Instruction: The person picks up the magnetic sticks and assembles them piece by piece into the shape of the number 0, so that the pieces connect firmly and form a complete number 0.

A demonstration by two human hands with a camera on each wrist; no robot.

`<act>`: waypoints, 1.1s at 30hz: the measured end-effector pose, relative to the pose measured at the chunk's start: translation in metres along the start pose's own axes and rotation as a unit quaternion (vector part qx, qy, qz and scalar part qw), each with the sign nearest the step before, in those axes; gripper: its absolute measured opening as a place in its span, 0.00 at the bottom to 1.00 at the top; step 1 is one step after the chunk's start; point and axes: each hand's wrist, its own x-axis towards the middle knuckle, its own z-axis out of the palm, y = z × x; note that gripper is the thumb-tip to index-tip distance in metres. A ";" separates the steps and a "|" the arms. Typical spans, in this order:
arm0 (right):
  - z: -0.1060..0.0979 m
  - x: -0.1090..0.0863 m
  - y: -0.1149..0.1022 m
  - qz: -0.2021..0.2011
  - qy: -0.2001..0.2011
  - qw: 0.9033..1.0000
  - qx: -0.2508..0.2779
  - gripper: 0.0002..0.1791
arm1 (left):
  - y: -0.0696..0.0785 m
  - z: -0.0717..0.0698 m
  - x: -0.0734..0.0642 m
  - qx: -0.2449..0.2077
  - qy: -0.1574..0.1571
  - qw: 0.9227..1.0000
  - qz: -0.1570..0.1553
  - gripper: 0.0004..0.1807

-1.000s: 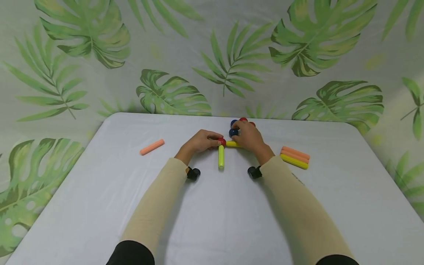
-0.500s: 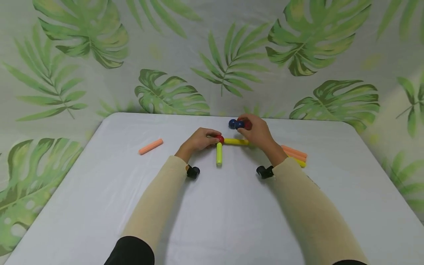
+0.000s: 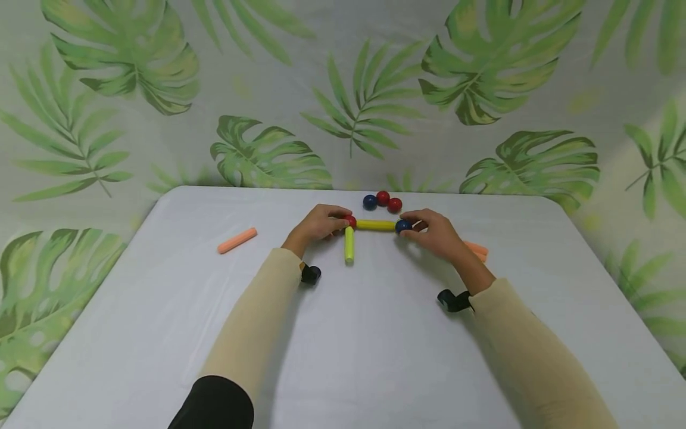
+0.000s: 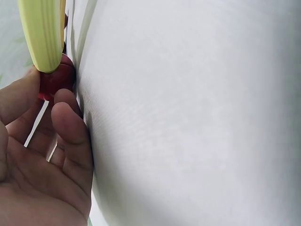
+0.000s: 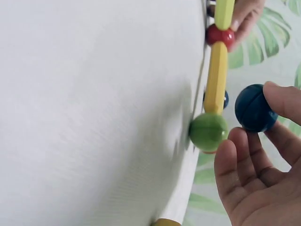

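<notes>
My left hand point(image 3: 321, 223) pinches a red ball point(image 3: 350, 221) between thumb and fingers. A yellow-green stick point(image 3: 349, 245) runs from that ball toward me, and a yellow stick point(image 3: 376, 225) extends to the right. In the right wrist view, the yellow stick's far end meets a green ball point(image 5: 208, 132) on the table; the head view hides this ball. My right hand point(image 3: 436, 233) holds a blue ball point(image 5: 256, 108) by thumb and fingertips, raised just above the green ball and apart from it.
Near the back edge sit another blue ball point(image 3: 370, 202) and two red balls point(image 3: 394, 205). An orange stick point(image 3: 237, 241) lies at the left. More orange sticks point(image 3: 477, 250) are partly hidden behind my right wrist.
My right hand has left the ball cluster with one blue ball and moved right and toward me, over the yellow stick's right end. My left hand keeps its grip on the red ball.
</notes>
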 end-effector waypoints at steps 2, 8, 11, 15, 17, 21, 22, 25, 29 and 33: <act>0.004 -0.004 0.001 -0.001 -0.011 1.000 -0.002 0.24 | -0.001 -0.001 0.001 -0.004 0.003 1.000 -0.003 0.20; 0.016 -0.018 -0.008 -0.023 -0.044 0.999 -0.009 0.23 | -0.003 -0.003 0.002 -0.018 0.009 1.000 -0.009 0.20; 0.024 -0.027 -0.015 -0.040 -0.058 0.997 -0.010 0.23 | -0.003 -0.004 0.002 -0.023 0.006 1.000 -0.011 0.21; 0.036 -0.038 -0.022 -0.084 -0.082 0.993 -0.006 0.22 | -0.005 -0.004 0.003 -0.027 0.000 1.000 -0.010 0.21; 0.042 -0.043 -0.025 -0.104 -0.096 0.990 0.001 0.21 | -0.005 -0.003 0.004 -0.028 -0.004 1.000 -0.006 0.21; 0.050 -0.050 -0.034 -0.119 -0.125 0.985 0.021 0.20 | -0.004 -0.002 0.005 -0.024 -0.009 1.000 0.000 0.21; 0.052 -0.051 -0.036 -0.120 -0.131 0.984 0.023 0.20 | -0.004 -0.002 0.006 -0.023 -0.010 1.000 0.000 0.21; 0.058 -0.053 -0.041 -0.118 -0.141 0.983 0.022 0.20 | -0.004 -0.001 0.007 -0.021 -0.012 1.000 -0.001 0.21; 0.062 -0.051 -0.045 -0.107 -0.142 0.984 0.013 0.19 | -0.006 -0.001 0.009 -0.029 -0.013 0.999 -0.006 0.21; 0.065 -0.049 -0.048 -0.093 -0.140 0.986 0.011 0.20 | -0.008 -0.002 0.011 -0.041 -0.007 0.999 -0.012 0.21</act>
